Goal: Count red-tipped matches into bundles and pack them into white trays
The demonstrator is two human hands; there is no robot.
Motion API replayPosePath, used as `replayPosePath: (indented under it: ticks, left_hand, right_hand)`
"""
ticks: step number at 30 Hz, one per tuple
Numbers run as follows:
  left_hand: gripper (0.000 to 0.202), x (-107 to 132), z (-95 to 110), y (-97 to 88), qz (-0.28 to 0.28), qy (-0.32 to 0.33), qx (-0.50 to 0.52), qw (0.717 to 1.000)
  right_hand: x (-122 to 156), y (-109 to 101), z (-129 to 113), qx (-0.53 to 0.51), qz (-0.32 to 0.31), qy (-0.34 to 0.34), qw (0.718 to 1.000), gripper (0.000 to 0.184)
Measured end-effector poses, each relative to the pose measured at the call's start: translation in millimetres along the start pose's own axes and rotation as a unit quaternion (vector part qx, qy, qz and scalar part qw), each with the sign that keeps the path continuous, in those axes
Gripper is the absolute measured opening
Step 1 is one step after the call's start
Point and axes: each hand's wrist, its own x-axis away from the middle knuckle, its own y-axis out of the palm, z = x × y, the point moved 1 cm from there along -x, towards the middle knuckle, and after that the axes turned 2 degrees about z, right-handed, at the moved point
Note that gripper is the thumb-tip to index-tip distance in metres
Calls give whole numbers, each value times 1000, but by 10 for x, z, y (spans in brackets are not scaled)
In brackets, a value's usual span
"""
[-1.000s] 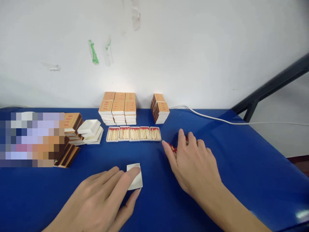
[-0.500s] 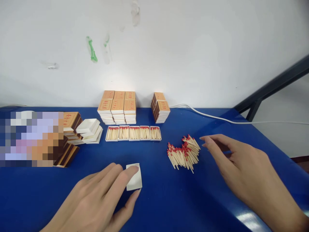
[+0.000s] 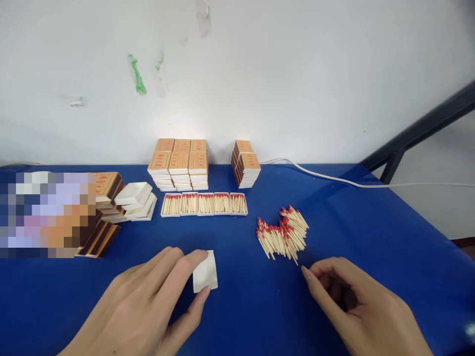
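My left hand (image 3: 148, 296) holds a small white matchbox tray (image 3: 205, 273) against the table, index finger on its far edge and thumb on its near edge. To the right lies a loose pile of red-tipped matches (image 3: 284, 232). My right hand (image 3: 356, 306) is just below and right of this pile, loosely curled, with thumb and index finger close together and no match visible between them. Beyond my hands, a row of several filled matchbox trays (image 3: 204, 204) stands side by side, heads pointing away from me.
Stacked orange-topped matchboxes (image 3: 178, 162) stand against the wall, with a smaller stack (image 3: 248, 163) to their right. White trays (image 3: 137, 199) and tipped matchbox sleeves (image 3: 100, 237) lie at left, beside a pixelated area. A white cable (image 3: 326, 177) crosses the blue table (image 3: 237, 316).
My right hand has moved down and toward me, from the right side of the match pile to its near end. My left hand stays on the tray, its thumb now over the near edge.
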Motion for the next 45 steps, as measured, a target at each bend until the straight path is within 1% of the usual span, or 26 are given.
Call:
replayPosePath:
  ticks: [4,8,9,11,13,14,19,22,25,29,34,41,43,45]
  left_hand:
    - [28,-10,-5,-21,-8,3,18,1000]
    - [26,-6,-3,-4,-15,-4,15,1000]
    - [29,3,-3,7,-19,-12,7,1000]
    - [42,31,-6,32,-25,-37,-13,999]
    - [54,60,-12,55,-31,-54,-31,998]
    - [56,71,-15,64,-33,-58,-36,997]
    - [45,75,-27,87,-44,-44,-37,997]
    - [42,58,-31,91,-45,-37,-41,997]
    - [41,53,-34,92,-47,-31,-45,997]
    - [42,77,-31,90,-50,-32,-53,997]
    - [42,90,-22,78,-57,-34,-55,996]
    - [41,52,-9,78,-60,-26,-48,997]
    - [41,61,-9,83,-61,-28,-48,997]
    - [41,76,-14,84,-60,-29,-50,997]
  right_hand:
    - [-37,77,-24,-8,-5,-4,1000,39]
    - [-68,120,-9,-2,-7,-28,1000,30]
    - [-66,122,-10,2,-2,-38,999,29]
    - [-50,123,-38,15,19,-64,998,27]
    - [-24,135,-108,33,43,-93,994,26]
    - [-9,151,-154,41,53,-107,992,26]
    - [67,318,-350,93,86,-140,982,23]
    - [95,403,-377,125,94,-151,976,23]
    - [100,428,-356,137,97,-152,974,24]
    - [93,418,-332,119,96,-160,975,24]
    - [110,401,-394,92,128,-183,970,16]
    - [68,467,-501,51,78,-218,971,13]
    - [30,468,-527,46,77,-213,973,12]
    - [-22,456,-555,47,93,-212,972,13]
